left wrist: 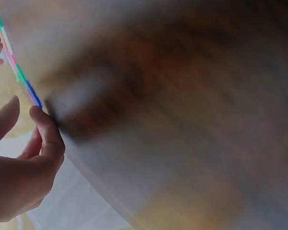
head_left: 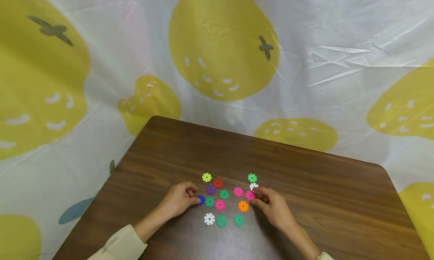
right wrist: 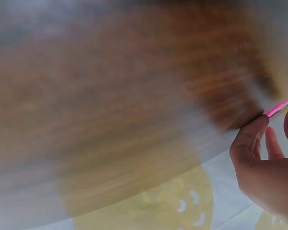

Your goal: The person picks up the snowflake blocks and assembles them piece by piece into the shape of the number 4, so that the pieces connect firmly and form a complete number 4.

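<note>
Discs [head_left: 241, 207] look light and stiff, best pinched by the rim: digits parted, the left hand [head_left: 179, 199] touches the blue disc [head_left: 203, 200] at their nine o'clock, the right hand [head_left: 274, 208] a pink disc [head_left: 248, 196] at three.

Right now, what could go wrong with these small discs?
The left hand, touching the blue disc, might nudge the green disc beside it. The right hand, near the pink disc, might knock the white disc. The brown discs might be overlooked against the similarly dark table.
</note>
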Demonstrator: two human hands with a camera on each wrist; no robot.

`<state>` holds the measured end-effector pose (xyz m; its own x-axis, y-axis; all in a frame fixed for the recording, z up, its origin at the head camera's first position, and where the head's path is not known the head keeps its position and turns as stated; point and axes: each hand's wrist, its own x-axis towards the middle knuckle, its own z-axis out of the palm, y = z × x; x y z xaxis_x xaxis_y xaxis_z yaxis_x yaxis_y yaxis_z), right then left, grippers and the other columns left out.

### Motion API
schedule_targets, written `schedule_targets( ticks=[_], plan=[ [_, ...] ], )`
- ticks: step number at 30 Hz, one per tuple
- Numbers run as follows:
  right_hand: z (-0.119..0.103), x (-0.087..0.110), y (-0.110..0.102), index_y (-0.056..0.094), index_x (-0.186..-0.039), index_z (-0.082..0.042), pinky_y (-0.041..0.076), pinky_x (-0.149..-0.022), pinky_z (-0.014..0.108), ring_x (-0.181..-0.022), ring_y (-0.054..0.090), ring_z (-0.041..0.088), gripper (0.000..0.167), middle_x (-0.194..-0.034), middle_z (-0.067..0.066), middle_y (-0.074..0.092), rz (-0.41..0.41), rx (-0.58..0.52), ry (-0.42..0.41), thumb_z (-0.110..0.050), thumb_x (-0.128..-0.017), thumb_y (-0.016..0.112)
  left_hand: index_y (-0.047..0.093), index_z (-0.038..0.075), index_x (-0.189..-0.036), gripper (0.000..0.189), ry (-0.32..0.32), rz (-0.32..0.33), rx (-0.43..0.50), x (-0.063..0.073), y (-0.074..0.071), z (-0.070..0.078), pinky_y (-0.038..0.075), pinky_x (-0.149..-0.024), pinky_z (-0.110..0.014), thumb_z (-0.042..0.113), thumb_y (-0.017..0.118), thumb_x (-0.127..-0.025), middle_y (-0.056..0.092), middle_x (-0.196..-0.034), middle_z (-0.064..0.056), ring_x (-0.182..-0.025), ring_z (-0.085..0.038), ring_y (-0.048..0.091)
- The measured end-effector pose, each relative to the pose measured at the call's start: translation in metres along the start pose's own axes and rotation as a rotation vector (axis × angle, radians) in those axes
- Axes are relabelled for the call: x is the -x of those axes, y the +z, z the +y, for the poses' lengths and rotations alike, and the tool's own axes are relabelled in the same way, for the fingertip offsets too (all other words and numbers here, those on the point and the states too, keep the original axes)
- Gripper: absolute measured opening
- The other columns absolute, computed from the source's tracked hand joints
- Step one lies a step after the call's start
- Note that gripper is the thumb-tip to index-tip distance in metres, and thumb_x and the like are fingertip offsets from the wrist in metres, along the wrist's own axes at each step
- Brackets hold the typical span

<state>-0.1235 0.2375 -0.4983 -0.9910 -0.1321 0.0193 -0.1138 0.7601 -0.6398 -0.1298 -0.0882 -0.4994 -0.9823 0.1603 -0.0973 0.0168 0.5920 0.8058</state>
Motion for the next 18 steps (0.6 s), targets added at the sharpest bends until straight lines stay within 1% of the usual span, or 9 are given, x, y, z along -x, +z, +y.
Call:
schedule_targets(
  ticks=[5, 10, 15, 18],
  plan=[
    [-0.0026, -0.0053, 0.006, 0.075, -0.121, -0.016, 0.039, -0.057, 0.021, -0.064, 0.046, 0.004, 0.033, -0.078, -0.004, 0.056, 0.005, 0.071, -0.037, -0.016, -0.088, 0.082, 0.074, 0.003, -0.106, 0.03, 0.04, 0.018, -0.028, 0.0023, 0.002, 0.0003, 0.045, -0.062, -0.024, 0.009, 0.085, -0.079, 0.061, -0.077, 0.001, -0.067, -0.009, 0.054],
    [-0.0037, -0.006, 0.0093, 0.077, -0.117, -0.016, 0.038, -0.059, 0.023, -0.067, 0.047, 0.007, 0.03, -0.08, -0.003, 0.058, 0.003, 0.124, -0.052, -0.014, -0.088, 0.082, 0.075, 0.006, -0.102, 0.027, 0.084, 0.02, -0.098, 0.0046, 0.007, 0.0006, 0.041, -0.063, -0.025, 0.007, 0.087, -0.077, 0.058, -0.076, 0.0, -0.069, -0.011, 0.05],
    [-0.0052, -0.0071, 0.0089, 0.077, -0.111, -0.014, 0.04, -0.06, 0.024, -0.069, 0.049, 0.009, 0.025, -0.083, 0.0, 0.059, -0.009, 0.135, -0.028, -0.012, -0.086, 0.082, 0.074, 0.009, -0.099, 0.025, 0.125, 0.023, -0.16, 0.0041, 0.0103, -0.0004, 0.039, -0.066, -0.027, 0.008, 0.087, -0.077, 0.057, -0.077, -0.001, -0.073, -0.012, 0.048],
    [-0.0073, -0.0097, 0.0088, 0.074, -0.104, -0.012, 0.041, -0.061, 0.024, -0.069, 0.05, 0.01, 0.021, -0.083, 0.001, 0.059, -0.021, 0.111, -0.014, -0.011, -0.085, 0.083, 0.072, 0.011, -0.097, 0.025, 0.13, 0.027, -0.183, 0.0035, 0.0098, -0.0012, 0.04, -0.066, -0.027, 0.008, 0.087, -0.077, 0.057, -0.079, 0.0, -0.074, -0.011, 0.048]
  ],
)
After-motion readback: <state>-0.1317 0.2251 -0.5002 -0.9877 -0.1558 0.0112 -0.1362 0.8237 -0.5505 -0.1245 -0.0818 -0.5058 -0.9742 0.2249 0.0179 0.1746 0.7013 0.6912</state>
